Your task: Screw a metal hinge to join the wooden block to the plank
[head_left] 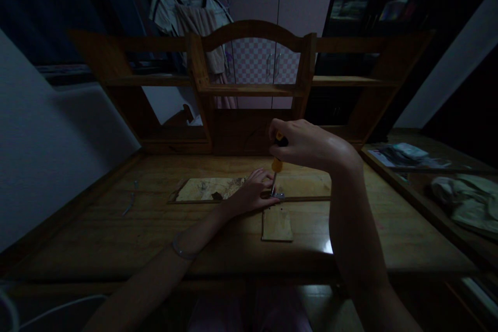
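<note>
On the counter (97,228), by the small board (278,225), we do best to press the screwdriver (277,164) our right hand (299,140) grasps straight onto the metal bracket (279,195), left hand (253,190) alongside, its hold unclear.

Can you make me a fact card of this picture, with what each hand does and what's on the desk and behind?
Right hand: gripping a screwdriver, shaft pointing down
Left hand: resting on the long board, fingers near the shaft
Under the screwdriver: small metal piece; exact contact unclear
Also on desk: small board, nearer the person
Behind: wooden shelves, hanging clothes
Light: dim
</note>
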A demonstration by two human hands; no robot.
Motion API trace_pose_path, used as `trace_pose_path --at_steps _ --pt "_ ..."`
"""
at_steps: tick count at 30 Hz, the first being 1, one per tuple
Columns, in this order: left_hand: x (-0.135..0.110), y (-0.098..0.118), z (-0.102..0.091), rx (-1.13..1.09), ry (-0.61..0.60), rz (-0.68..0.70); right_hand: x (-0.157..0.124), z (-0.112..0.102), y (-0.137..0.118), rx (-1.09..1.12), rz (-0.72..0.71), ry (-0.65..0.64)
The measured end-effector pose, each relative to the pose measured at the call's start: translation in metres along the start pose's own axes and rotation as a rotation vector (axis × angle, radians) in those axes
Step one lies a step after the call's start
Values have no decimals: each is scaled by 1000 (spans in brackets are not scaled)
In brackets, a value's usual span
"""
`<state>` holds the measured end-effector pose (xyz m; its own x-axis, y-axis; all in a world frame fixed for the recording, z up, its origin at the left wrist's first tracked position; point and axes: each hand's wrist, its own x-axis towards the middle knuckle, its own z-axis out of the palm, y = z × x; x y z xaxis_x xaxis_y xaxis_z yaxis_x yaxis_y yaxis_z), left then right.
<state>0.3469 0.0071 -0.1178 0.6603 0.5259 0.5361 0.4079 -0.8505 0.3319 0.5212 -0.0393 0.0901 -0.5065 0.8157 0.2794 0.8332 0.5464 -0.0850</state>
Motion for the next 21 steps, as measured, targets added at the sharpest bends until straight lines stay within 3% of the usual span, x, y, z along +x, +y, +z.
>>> trace_pose_path --at_steps 21 --pt "1 3 -3 -20 -30 -38 2 2 4 17 -17 1"
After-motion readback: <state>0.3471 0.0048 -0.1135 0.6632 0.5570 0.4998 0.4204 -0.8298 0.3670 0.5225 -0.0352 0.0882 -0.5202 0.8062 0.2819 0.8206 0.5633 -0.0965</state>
